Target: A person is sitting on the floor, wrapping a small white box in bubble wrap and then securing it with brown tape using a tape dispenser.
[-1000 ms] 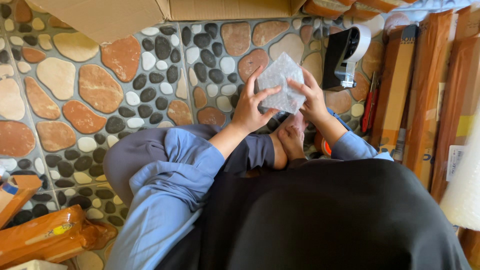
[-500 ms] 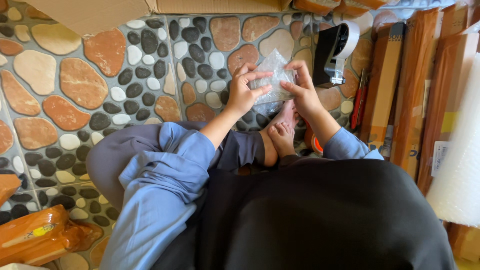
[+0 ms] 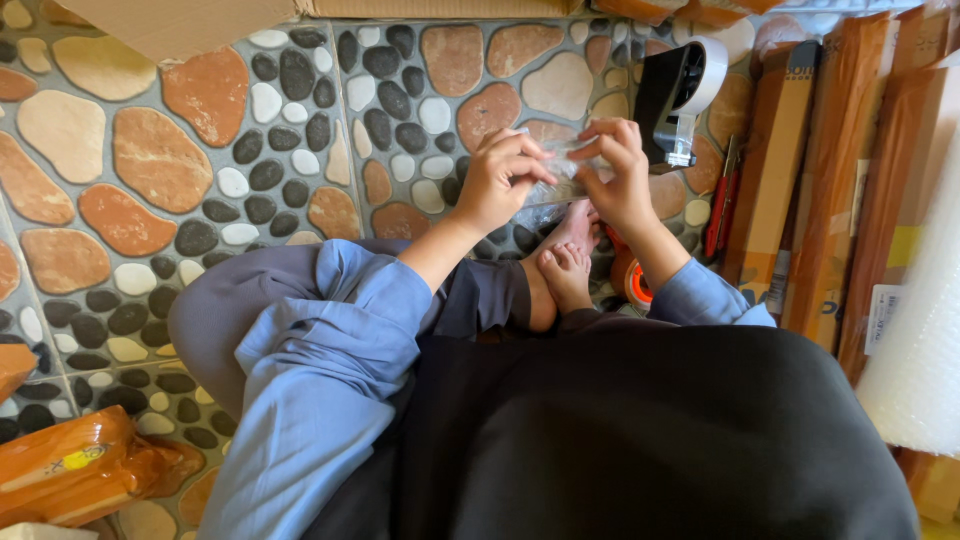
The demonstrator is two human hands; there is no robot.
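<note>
Both hands closed, left hand [image 3: 497, 180], right hand [image 3: 617, 168], pinching clear bubble-wrap packet [image 3: 560, 178]

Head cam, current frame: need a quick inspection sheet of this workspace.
Surface: pebble-pattern tiled floor.
Job's things: small clear bubble-wrap packet, pinched between both hands.
Clutter: tape dispenser; orange tape roll; brown wrapped long parcels; bubble-wrap roll; orange wrapped parcel; cardboard box.
Grippers: left hand and right hand grip the packet.
Cables: nothing seen.
Surroundings: person seated cross-legged, bare feet below the hands.
</note>
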